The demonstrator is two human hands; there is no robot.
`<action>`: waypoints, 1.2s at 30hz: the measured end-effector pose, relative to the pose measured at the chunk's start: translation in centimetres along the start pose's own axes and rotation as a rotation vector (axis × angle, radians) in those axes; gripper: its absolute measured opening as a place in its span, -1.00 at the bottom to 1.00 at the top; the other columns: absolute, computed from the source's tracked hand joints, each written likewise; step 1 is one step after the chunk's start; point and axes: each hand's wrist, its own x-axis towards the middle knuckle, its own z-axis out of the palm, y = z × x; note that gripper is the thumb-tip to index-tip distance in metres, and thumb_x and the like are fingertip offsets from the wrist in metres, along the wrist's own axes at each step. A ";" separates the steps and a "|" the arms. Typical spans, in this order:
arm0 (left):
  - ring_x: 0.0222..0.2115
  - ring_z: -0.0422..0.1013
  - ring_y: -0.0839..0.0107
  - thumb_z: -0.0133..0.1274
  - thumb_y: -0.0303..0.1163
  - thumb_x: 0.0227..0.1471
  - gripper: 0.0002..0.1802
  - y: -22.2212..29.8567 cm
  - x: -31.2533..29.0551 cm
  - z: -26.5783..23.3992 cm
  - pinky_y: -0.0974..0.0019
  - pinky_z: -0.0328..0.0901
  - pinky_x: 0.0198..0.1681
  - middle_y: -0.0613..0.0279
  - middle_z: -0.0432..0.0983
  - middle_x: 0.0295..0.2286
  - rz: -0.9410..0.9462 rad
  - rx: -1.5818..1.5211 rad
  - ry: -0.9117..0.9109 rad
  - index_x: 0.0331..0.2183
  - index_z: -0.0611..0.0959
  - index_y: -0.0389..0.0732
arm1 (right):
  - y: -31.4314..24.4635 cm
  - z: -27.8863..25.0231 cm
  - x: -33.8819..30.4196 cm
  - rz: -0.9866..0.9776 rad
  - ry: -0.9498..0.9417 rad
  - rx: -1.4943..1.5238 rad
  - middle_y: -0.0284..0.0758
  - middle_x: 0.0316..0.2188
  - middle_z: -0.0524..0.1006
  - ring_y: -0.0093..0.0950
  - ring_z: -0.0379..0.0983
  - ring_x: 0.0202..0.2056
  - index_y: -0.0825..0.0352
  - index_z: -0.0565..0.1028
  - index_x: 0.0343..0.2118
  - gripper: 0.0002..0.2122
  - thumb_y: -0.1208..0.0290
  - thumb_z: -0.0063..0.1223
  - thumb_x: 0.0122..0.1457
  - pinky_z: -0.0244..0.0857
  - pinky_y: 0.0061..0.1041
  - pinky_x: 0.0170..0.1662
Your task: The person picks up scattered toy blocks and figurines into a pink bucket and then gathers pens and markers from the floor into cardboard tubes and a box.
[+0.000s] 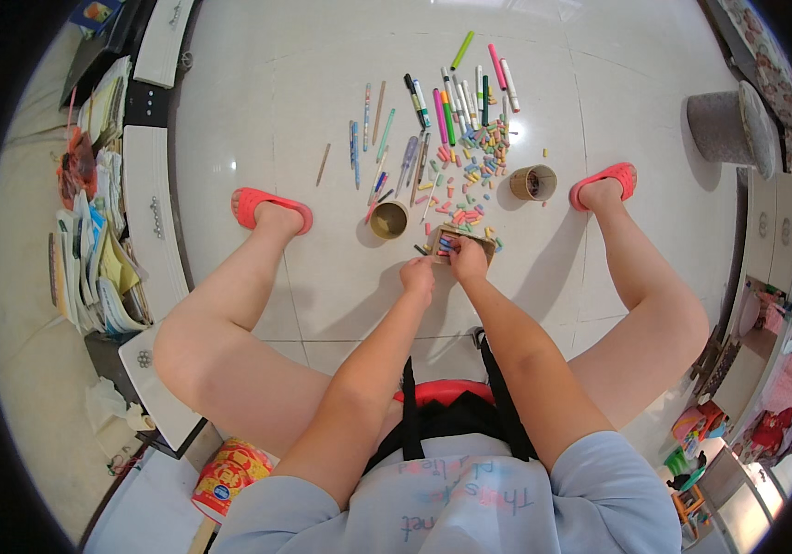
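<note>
On the tiled floor between my feet stands a small open box with short chalk pieces in pink and blue lying in it. My left hand is closed at the box's near left corner, its fingertips gripping the edge. My right hand reaches into the box, thumb and fingers pinched at the chalk; the fingers partly hide what they hold. Many loose chalk pieces in pink, yellow, blue and green spread beyond the box. A round container is to its left, and another round container with dark contents to its right.
Farther off lie several markers, pens and pencils. My feet in red slippers flank them. Drawers line the left, a grey stool stands far right, and a red-yellow tub sits near left.
</note>
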 end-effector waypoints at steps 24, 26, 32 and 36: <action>-0.68 0.30 0.54 -0.17 -0.32 0.00 -0.81 -1.7 1.0 1.9 0.47 0.16 -0.71 0.25 0.40 -0.57 0.160 -0.004 -0.016 -0.41 0.46 -0.22 | -1.0 -2.0 -3.1 -0.014 0.082 0.327 -0.21 -0.56 0.49 -0.35 0.43 -0.53 0.37 0.48 -0.50 -0.86 0.42 0.10 -0.11 0.29 -0.46 -0.43; -0.70 0.28 0.54 -0.15 -0.33 -0.01 -0.82 -2.0 1.7 1.0 0.48 0.15 -0.73 0.25 0.40 -0.58 0.202 0.037 0.033 -0.41 0.45 -0.24 | -0.9 -1.8 -2.4 0.059 0.135 0.265 -0.19 -0.56 0.47 -0.29 0.41 -0.49 0.38 0.45 -0.52 -0.86 0.42 0.09 -0.10 0.26 -0.40 -0.43; -0.73 0.26 0.53 -0.12 -0.36 -0.02 -0.83 -2.2 2.2 0.5 0.51 0.12 -0.75 0.25 0.37 -0.60 0.162 0.013 0.066 -0.40 0.43 -0.27 | 0.3 -0.6 -0.7 0.040 0.158 0.244 -0.16 -0.54 0.46 -0.24 0.40 -0.46 0.38 0.46 -0.51 -0.90 0.47 0.05 -0.09 0.26 -0.36 -0.37; -0.72 0.26 0.53 -0.11 -0.38 -0.02 -0.84 -2.4 2.6 0.2 0.50 0.13 -0.75 0.25 0.36 -0.60 0.161 0.019 0.067 -0.40 0.42 -0.28 | 0.5 0.1 0.1 -0.036 0.196 0.229 -0.15 -0.55 0.49 -0.30 0.44 -0.49 0.42 0.46 -0.47 -0.88 0.49 0.05 -0.07 0.29 -0.43 -0.38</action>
